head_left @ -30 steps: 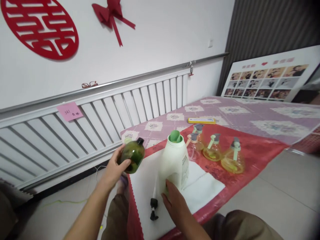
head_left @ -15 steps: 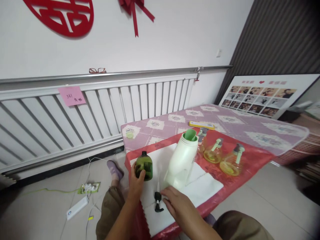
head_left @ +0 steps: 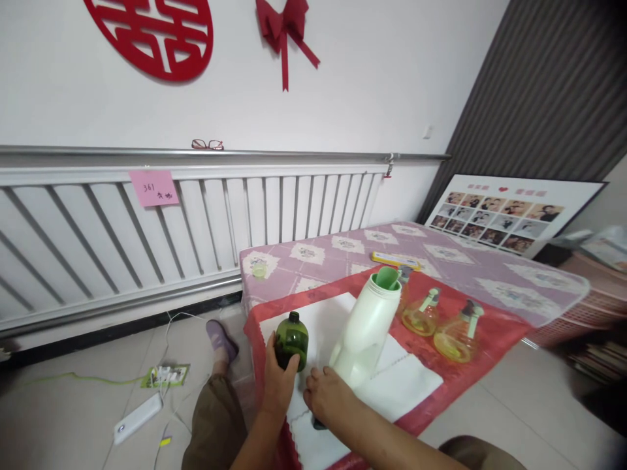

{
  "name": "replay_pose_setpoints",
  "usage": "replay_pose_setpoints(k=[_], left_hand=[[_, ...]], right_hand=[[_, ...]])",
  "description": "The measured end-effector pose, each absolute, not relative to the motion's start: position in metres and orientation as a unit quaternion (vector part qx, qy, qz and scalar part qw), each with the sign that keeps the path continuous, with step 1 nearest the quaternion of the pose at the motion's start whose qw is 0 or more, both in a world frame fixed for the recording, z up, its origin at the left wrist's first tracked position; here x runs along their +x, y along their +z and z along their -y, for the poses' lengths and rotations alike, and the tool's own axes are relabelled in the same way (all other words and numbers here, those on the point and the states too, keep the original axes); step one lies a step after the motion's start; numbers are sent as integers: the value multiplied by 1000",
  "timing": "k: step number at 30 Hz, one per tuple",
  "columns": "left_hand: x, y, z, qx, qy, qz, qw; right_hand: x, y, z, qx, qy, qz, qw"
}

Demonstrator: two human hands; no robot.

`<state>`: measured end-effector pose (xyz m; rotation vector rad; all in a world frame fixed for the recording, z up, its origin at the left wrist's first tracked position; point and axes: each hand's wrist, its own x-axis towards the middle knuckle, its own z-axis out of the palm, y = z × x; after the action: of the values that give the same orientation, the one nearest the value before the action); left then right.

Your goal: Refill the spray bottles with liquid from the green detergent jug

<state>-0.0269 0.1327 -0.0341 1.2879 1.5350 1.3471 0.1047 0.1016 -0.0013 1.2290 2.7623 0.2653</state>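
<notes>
My left hand (head_left: 281, 385) is wrapped round a dark green translucent bottle (head_left: 292, 343), held upright with its narrow neck bare. Curled just to the right, my right hand (head_left: 326, 395) covers most of a black pump head (head_left: 319, 424) on the white cloth (head_left: 330, 450). Its fingers close where the pump's collar and tube lie, though the grip itself is hidden. A large pale green-white jug (head_left: 365, 333), uncapped and showing a green inner spout, stands just beyond my right hand. Spray bottles with yellow liquid, such as this one (head_left: 455, 339), stand to the right.
A red cover (head_left: 499, 323) lies under the cloth on the purple patterned tablecloth (head_left: 455, 281). Farther back is a yellow flat case (head_left: 396, 260); a small pale green cap (head_left: 259, 269) sits at left. A white radiator (head_left: 274, 209) lines the wall. Cables and a power strip (head_left: 166, 375) are on the floor.
My right hand has moved over the black pump head, now mostly covered, and its fingers have curled. My left hand still holds the green bottle. The camera view has shifted slightly.
</notes>
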Motion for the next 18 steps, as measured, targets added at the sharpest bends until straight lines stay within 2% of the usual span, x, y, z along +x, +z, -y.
replay_pose_setpoints(k=[6, 11, 14, 18], left_hand=[[-26, -34, -133, 497, 527, -587, 361], [-27, -40, -135, 496, 529, -582, 367], [-26, -44, -137, 492, 538, -574, 374], [-25, -46, -137, 481, 543, -570, 385]], right_hand=[[107, 0, -106, 373, 96, -921, 50], [115, 47, -99, 339, 57, -939, 10], [125, 93, -94, 354, -77, -929, -72], [141, 142, -100, 427, -211, -844, -246]])
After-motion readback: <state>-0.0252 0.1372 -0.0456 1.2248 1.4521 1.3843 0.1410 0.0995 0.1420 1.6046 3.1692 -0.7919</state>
